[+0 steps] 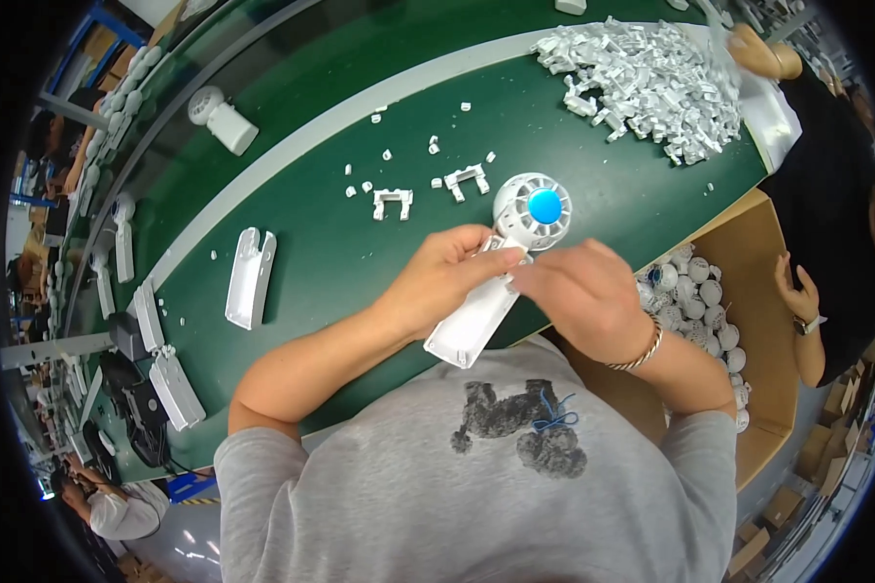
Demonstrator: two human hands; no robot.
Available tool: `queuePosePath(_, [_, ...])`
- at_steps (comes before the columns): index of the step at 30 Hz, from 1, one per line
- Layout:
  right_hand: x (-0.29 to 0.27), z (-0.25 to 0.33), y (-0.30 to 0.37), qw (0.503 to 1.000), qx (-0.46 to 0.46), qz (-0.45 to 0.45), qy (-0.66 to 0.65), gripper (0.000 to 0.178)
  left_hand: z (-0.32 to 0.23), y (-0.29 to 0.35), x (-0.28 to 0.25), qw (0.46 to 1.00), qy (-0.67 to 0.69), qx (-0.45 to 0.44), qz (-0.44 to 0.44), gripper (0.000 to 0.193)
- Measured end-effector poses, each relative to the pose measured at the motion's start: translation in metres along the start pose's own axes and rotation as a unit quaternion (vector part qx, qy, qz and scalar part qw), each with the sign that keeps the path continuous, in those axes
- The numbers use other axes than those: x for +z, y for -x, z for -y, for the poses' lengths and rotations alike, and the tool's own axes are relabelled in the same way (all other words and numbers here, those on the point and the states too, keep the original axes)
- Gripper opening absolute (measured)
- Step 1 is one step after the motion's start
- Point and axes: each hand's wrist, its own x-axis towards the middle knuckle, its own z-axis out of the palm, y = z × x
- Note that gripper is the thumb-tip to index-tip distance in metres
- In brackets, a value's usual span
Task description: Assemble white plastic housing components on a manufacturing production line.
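My left hand point(442, 272) grips a white fan assembly where its round head meets the handle, thumb on top. The fan head point(517, 206) is slotted and carries a shiny blue disc point(544, 206) at its centre. Its handle shell point(472, 325) lies hollow side up, slanting toward my body. Slightly blurred, my right hand point(588, 291) is closed at the joint between head and handle; whatever its fingertips pinch is hidden. Beyond them on the green tabletop are two white U-shaped brackets point(393, 201) and several tiny white clips point(387, 154).
A heap of small white parts point(647, 87) covers the far right, beside a co-worker's hand point(756, 53). At right stands a cardboard box point(763, 291) holding white fan heads point(695, 291). An empty handle shell point(251, 280) lies left; a finished-looking fan point(226, 121) rests beyond the pale strip.
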Motion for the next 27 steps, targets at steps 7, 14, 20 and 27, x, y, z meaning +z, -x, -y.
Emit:
queuePosePath(7, [-0.001,-0.049,-0.002,0.676,0.494,0.046,-0.545,0.012,0.001,0.0,0.005,0.993,0.092,0.067,-0.025,0.025])
queuePosePath(14, [0.011,-0.159,-0.018,0.967,0.113,-0.057,0.223,0.024,0.007,-0.009,0.009,0.993,0.118,0.018,-0.016,0.026])
queuePosePath(20, [-0.001,-0.164,-0.024,0.957,0.107,-0.043,0.268,0.022,0.013,-0.021,0.015,0.991,0.127,-0.014,-0.037,0.027])
queuePosePath(27, [-0.014,-0.015,0.001,0.885,0.355,-0.024,-0.301,0.026,0.017,-0.022,0.006,0.995,0.094,0.005,-0.038,0.026])
